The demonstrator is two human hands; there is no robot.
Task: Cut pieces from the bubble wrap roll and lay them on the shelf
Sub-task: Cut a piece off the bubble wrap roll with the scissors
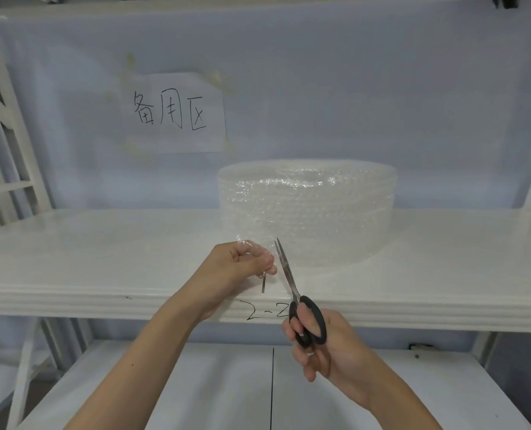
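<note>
1. Head view, risk: scissors (292,287) point up just beside your left hand (242,262); blades look nearly closed. Slack film could fold between the blades and tear instead of cutting, or the tips nick your fingers.
2. Grip: left hand pinches the loose end of the bubble wrap roll (307,209); right hand (323,342) holds the black handles.
3. Position: roll stands on the shelf (102,252), just behind both hands.

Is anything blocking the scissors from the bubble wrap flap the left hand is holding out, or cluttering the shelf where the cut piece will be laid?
Nothing visible does. The scissors in the right hand are already at the flap pinched by the left hand, beside the bubble wrap roll. The shelf left of the roll shows no objects.
</note>
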